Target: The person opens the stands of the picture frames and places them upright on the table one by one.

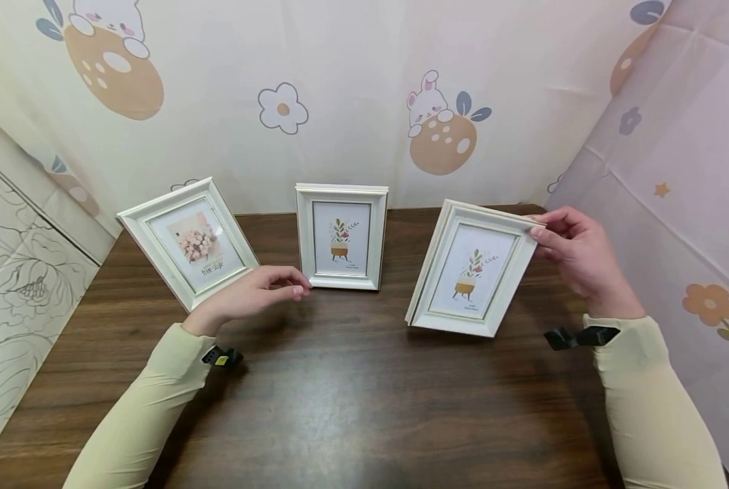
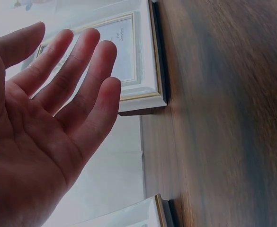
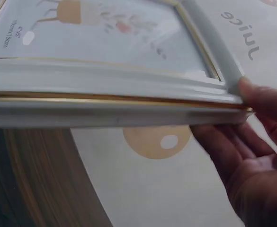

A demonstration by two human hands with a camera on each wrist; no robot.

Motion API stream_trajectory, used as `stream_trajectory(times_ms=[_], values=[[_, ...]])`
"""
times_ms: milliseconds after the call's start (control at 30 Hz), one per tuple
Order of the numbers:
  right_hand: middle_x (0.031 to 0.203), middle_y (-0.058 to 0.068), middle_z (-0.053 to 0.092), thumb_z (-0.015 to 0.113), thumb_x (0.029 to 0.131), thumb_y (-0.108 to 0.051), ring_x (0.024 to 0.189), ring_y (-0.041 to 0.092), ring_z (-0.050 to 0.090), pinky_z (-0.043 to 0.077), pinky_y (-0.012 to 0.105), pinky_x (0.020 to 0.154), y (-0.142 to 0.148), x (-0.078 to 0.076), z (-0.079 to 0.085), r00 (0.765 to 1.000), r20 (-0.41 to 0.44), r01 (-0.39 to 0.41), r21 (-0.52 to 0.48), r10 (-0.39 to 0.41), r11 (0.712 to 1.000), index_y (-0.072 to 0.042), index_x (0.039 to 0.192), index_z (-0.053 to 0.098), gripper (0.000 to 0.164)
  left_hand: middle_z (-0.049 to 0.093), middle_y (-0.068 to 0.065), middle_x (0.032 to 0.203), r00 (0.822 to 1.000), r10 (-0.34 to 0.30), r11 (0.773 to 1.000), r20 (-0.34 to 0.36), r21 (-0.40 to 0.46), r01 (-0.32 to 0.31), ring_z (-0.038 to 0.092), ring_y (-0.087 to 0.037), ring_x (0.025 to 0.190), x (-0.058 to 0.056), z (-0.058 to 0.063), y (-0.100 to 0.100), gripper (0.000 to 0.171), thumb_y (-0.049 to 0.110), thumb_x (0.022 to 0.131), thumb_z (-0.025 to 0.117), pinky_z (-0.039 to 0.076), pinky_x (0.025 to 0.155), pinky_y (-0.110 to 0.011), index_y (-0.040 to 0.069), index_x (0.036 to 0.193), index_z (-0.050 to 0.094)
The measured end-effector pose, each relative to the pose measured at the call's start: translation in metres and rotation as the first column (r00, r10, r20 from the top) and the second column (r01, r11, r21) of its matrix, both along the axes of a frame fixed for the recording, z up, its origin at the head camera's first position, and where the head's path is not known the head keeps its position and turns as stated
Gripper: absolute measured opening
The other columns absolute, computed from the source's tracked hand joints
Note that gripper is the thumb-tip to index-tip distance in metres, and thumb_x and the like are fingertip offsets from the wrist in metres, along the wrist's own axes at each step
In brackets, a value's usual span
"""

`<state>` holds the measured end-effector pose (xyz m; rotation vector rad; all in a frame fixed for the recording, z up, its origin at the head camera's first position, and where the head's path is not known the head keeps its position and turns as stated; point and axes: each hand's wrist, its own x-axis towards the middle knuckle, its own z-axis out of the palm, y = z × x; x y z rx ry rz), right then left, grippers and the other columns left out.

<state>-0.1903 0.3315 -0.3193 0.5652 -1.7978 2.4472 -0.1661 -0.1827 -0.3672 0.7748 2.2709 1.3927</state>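
In the head view my right hand [image 1: 584, 255] pinches the top right corner of a white picture frame [image 1: 419, 299] with a potted-plant print, thumb on the front. This frame leans to the right, and its lower edge seems a little off the table. In the right wrist view, the frame's edge [image 3: 114, 111] shows a gold line, and my fingers [image 3: 223, 151] are behind it. My left hand [image 1: 248, 295] holds nothing, its fingers loosely extended near the lower left corner of an upright middle frame [image 1: 341, 280]. The left wrist view shows the palm [image 2: 29, 146]; whether fingertips touch that frame I cannot tell.
Another white frame [image 1: 150, 255], with a pink flower print, stands angled at the left behind my left wrist. All are on a dark wood table [image 1: 340, 407]. A patterned curtain [image 1: 352, 88] hangs close behind, with more patterned cloth [image 1: 688, 170] along the right.
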Motion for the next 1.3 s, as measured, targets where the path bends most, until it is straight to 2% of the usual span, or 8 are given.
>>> stream_trajectory(times_ms=[300,467,567,767,933,1033,1167,1300], values=[[0.111,0.019,0.069,0.049,0.091,0.025,0.093,0.025,0.071,0.060,0.031,0.070,-0.005,0.001,-0.003,0.987,-0.095,-0.139,-0.111,0.129,0.984,0.013,0.102,0.060,0.020,0.067,-0.021,0.110,1.000,-0.029,1.000,0.006,0.004,0.029,0.063,-0.042,0.106,-0.001,-0.007,0.006,0.022,0.012,0.102,0.058,0.052,0.093,-0.046,-0.002,0.117,0.064],[0.113,0.019,0.069,0.052,0.091,0.022,0.094,0.024,0.070,0.060,0.030,0.071,-0.009,0.003,-0.004,0.983,-0.113,-0.155,-0.117,0.142,0.981,0.011,0.101,0.061,0.017,0.067,-0.020,0.110,0.999,-0.042,0.999,0.009,0.020,0.041,0.063,-0.043,0.106,0.000,-0.006,0.011,0.021,0.013,0.102,0.057,0.052,0.093,-0.047,-0.001,0.116,0.065],[0.115,0.021,0.068,0.051,0.092,0.022,0.095,0.025,0.069,0.060,0.031,0.072,-0.011,0.002,-0.006,0.969,-0.127,-0.234,-0.171,0.214,0.957,0.012,0.101,0.059,0.015,0.067,-0.022,0.110,0.998,-0.051,0.998,0.021,0.045,0.050,0.062,-0.044,0.107,0.000,-0.005,0.016,0.021,0.012,0.102,0.058,0.052,0.093,-0.050,-0.002,0.116,0.065],[0.118,0.027,0.064,0.051,0.092,0.020,0.096,0.028,0.067,0.058,0.031,0.070,-0.018,-0.006,-0.008,0.922,-0.184,-0.379,-0.259,0.340,0.889,0.015,0.104,0.054,0.013,0.067,-0.022,0.110,0.999,-0.044,0.998,0.009,0.047,0.044,0.063,-0.041,0.107,-0.002,-0.007,0.025,0.020,0.014,0.102,0.058,0.053,0.093,-0.039,0.001,0.115,0.066],[0.120,0.031,0.062,0.055,0.090,0.021,0.105,0.033,0.064,0.057,0.035,0.077,-0.025,-0.011,-0.010,0.887,-0.223,-0.461,-0.360,0.405,0.811,0.016,0.106,0.054,0.017,0.065,-0.025,0.110,0.999,-0.037,0.994,0.031,0.104,0.033,0.062,-0.044,0.106,-0.004,-0.010,0.033,0.023,0.013,0.102,0.059,0.052,0.093,-0.051,-0.004,0.115,0.064],[0.120,0.032,0.061,0.056,0.089,0.020,0.109,0.036,0.063,0.056,0.037,0.083,-0.028,-0.013,-0.010,0.871,-0.230,-0.492,-0.396,0.435,0.775,0.015,0.107,0.056,0.018,0.064,-0.027,0.110,0.998,-0.033,0.990,0.045,0.138,0.027,0.061,-0.046,0.105,-0.005,-0.010,0.039,0.020,0.013,0.102,0.059,0.051,0.090,-0.058,-0.001,0.114,0.065],[0.120,0.032,0.062,0.056,0.091,0.018,0.108,0.040,0.063,0.056,0.042,0.086,-0.032,-0.015,-0.010,0.856,-0.233,-0.517,-0.387,0.461,0.764,0.015,0.106,0.056,0.015,0.064,-0.028,0.113,0.997,-0.023,0.984,0.078,0.176,0.009,0.060,-0.048,0.105,-0.005,-0.010,0.048,0.016,0.013,0.102,0.057,0.050,0.089,-0.060,0.004,0.112,0.066],[0.120,0.031,0.062,0.055,0.093,0.015,0.106,0.043,0.062,0.052,0.050,0.095,-0.036,-0.017,-0.010,0.841,-0.246,-0.541,-0.378,0.482,0.751,0.014,0.105,0.054,0.012,0.064,-0.027,0.114,0.994,-0.035,0.976,0.105,0.216,0.011,0.060,-0.049,0.107,-0.004,-0.009,0.058,0.016,0.010,0.103,0.055,0.050,0.091,-0.060,0.001,0.113,0.064]])
